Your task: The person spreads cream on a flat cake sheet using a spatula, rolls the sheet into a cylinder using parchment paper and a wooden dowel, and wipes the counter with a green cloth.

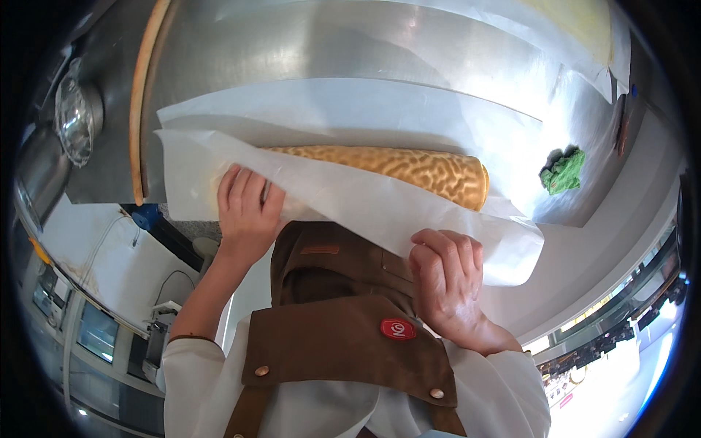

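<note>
A roll cake (416,169) with a mottled golden-brown surface lies crosswise before me. White baking paper (356,189) covers its near side and left end; its top and right end are bare. My left hand (249,202) lies over the paper at the left end, fingers bent onto it and the thumb hidden. Lower right, my right hand (449,274) pinches the paper's near edge, which is pulled toward my apron. More white paper (339,104) lies flat beneath and beyond the roll.
A stainless steel worktable (263,44) carries everything. Along its left side lies a long wooden stick (141,109), beyond it a metal bowl (76,115) with clear film. A crumpled green cloth (564,171) sits at right. A pale yellow sheet on paper (575,24) occupies the far right.
</note>
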The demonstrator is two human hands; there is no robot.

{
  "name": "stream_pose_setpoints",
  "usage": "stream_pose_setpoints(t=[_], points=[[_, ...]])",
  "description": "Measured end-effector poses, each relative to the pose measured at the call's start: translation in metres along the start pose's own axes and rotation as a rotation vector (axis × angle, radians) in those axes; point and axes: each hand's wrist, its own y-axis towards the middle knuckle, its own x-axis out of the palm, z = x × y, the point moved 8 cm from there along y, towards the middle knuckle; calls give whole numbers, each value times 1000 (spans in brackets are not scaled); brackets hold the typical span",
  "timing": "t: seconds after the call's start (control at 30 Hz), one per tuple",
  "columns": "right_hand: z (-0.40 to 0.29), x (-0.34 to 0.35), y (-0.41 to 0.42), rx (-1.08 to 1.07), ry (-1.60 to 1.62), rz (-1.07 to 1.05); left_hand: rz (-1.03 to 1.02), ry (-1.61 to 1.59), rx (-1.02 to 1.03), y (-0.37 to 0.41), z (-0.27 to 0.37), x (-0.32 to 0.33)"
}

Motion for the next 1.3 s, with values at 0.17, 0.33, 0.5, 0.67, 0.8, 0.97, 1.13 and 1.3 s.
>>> stream_pose_setpoints(t=[0.17, 0.33, 0.5, 0.67, 0.8, 0.97, 1.13, 1.3], points=[[9, 4, -8, 7, 67, 12, -94, 19, -4, -7, -7, 10], [15, 7, -9, -10, 102, 2, -143, -71, -148, 15, -11, 5], [19, 5, -5, 1, 159, 47, -195, -137, -185, 12, -19, 11], [21, 9, -11, 27, 249, 63, -143, -208, -239, 13, -19, 10], [26, 17, -19, 41, 333, 89, -119, -251, -269, 1, -24, 13], [35, 31, -26, 28, 401, 155, -122, -173, -286, -31, -35, 14], [43, 34, -35, -33, 484, 261, -91, -280, -468, -71, -74, 14], [55, 43, -45, -130, 696, 241, -162, -215, -370, -64, -71, 6]])
